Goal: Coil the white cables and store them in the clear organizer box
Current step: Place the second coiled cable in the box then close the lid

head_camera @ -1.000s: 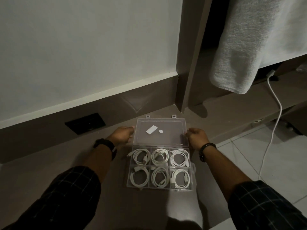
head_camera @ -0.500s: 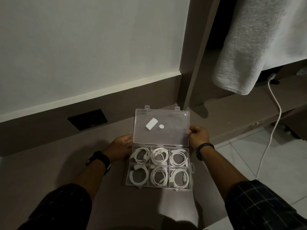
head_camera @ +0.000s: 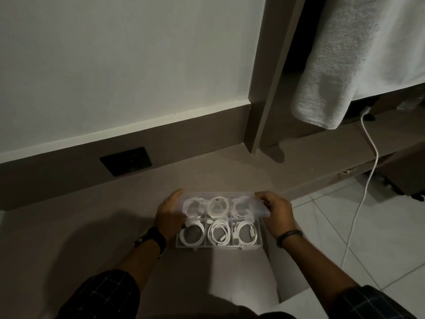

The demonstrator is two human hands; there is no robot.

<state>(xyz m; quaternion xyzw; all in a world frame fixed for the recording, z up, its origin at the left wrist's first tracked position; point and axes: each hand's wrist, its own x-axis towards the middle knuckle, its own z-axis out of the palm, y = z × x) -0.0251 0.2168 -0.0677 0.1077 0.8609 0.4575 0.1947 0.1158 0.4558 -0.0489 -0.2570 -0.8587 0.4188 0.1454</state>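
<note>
The clear organizer box (head_camera: pixel 261 243) rests on a brown ledge, its compartments each filled with a coiled white cable (head_camera: pixel 219 235). Its transparent lid (head_camera: pixel 259 208) is tilted low over the back row, so those coils show through the plastic. My left hand (head_camera: pixel 170 215) grips the lid's left edge. My right hand (head_camera: pixel 279 212) grips its right edge. The front row of coils lies uncovered.
A dark wall socket (head_camera: pixel 126 161) sits in the brown skirting at the back left. A grey towel (head_camera: pixel 345 56) hangs at the upper right. A long white charging cable (head_camera: pixel 365 176) drops from the ledge onto the tiled floor (head_camera: pixel 368 238) at the right.
The lid stood upright and open a second ago; both hands have swung it forward and down, so it now lies nearly flat over the back row.
</note>
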